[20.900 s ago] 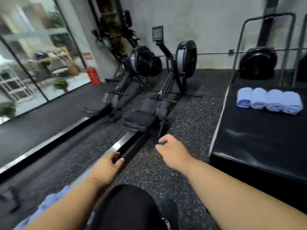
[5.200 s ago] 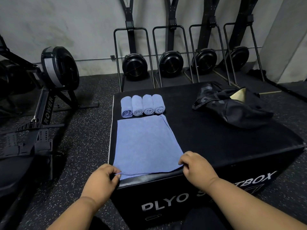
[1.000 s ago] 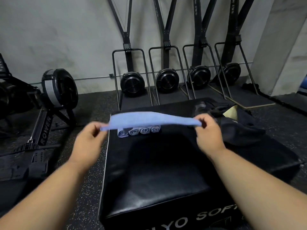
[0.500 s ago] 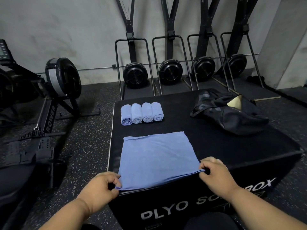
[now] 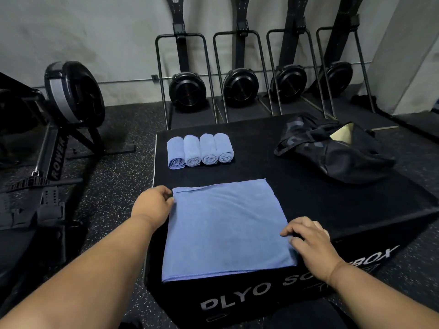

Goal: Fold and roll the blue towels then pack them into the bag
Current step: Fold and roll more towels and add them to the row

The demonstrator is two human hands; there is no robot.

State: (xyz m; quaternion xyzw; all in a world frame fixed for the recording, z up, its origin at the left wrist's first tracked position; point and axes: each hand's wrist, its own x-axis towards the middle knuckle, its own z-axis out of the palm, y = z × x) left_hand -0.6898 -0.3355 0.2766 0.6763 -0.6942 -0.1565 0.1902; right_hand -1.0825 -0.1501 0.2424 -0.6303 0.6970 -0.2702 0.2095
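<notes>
Blue terry, folded to a flat square, the towel (image 5: 225, 226) lies at the near edge of the black plyo box (image 5: 308, 203). Left hand (image 5: 152, 207) pinches its far-left corner at ten o'clock; right hand (image 5: 306, 238) rests on the right edge at four o'clock, fingers loosely curved, closing on nothing. Four rolled towels (image 5: 200, 151) sit at twelve o'clock, the black bag (image 5: 337, 153) at two. Soft, light and limp, the cloth will likely sag unless taken by corners or edges.

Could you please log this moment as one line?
towel folded flat on box | left hand at far-left corner | right hand on right edge | four rolls | bag unpacked
</notes>
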